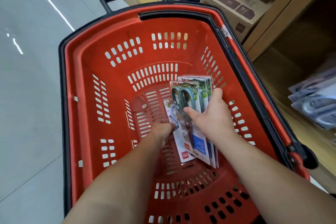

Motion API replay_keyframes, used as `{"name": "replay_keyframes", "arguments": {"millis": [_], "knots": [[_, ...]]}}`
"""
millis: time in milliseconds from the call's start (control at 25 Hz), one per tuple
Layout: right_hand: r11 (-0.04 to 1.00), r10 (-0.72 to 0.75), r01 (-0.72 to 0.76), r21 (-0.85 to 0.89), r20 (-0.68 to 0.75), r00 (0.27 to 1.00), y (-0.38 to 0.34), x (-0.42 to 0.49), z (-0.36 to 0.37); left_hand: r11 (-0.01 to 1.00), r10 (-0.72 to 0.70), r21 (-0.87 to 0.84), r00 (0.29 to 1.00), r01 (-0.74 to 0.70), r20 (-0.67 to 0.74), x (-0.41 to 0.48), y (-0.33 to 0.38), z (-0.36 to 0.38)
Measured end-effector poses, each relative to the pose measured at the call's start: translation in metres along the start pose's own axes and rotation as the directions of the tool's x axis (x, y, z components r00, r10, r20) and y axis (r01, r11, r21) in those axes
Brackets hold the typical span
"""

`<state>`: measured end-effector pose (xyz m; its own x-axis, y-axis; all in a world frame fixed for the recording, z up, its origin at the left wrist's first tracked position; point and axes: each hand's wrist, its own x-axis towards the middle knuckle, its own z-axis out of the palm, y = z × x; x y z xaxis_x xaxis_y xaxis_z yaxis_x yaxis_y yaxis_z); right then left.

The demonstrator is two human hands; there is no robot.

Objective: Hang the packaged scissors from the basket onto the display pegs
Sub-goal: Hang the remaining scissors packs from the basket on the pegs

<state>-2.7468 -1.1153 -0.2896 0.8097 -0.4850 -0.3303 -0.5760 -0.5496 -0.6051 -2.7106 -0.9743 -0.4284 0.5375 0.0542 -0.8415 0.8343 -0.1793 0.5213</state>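
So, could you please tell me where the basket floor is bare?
The basket floor is bare along its left wall and at the far end. Crowded right of centre: the right hand holds a stack of packs, the left hand pinches a loose pack.

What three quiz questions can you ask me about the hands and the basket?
1. Fill in: the basket is coloured ___.
2. True or false: the left hand holds the stack of packs.
3. Where is the stack? A in the basket. B on the floor. C on a shelf.
Key: 1 red. 2 false, the right hand holds it. 3 A.
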Motion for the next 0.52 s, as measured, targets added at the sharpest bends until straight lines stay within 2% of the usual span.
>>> {"name": "replay_keyframes", "arguments": {"millis": [40,120,280,400,520], "knots": [[1.0,-0.002,0.002,-0.003,0.001,1.0,0.001,0.0,0.0,0.998,-0.002,0.068,1.0,0.0,0.024,-0.003,-0.003,0.005],[1.0,-0.017,0.017,-0.008,0.001,1.0,0.001,0.0,0.001,0.995,0.038,0.089,0.999,-0.041,0.031,-0.005,-0.006,0.011],[1.0,-0.017,0.016,-0.015,-0.016,1.0,-0.002,-0.001,-0.003,0.971,0.238,0.048,0.966,-0.234,-0.102,-0.021,0.018,0.002],[0.997,-0.064,0.062,-0.039,-0.046,0.997,-0.013,-0.009,-0.012,0.922,0.382,0.15,0.899,-0.356,-0.215,-0.048,0.056,-0.015],[0.99,-0.129,0.134,0.053,-0.088,0.988,-0.032,-0.021,-0.031,0.81,0.563,0.343,0.794,-0.476,-0.23,-0.087,0.095,-0.041]]}}
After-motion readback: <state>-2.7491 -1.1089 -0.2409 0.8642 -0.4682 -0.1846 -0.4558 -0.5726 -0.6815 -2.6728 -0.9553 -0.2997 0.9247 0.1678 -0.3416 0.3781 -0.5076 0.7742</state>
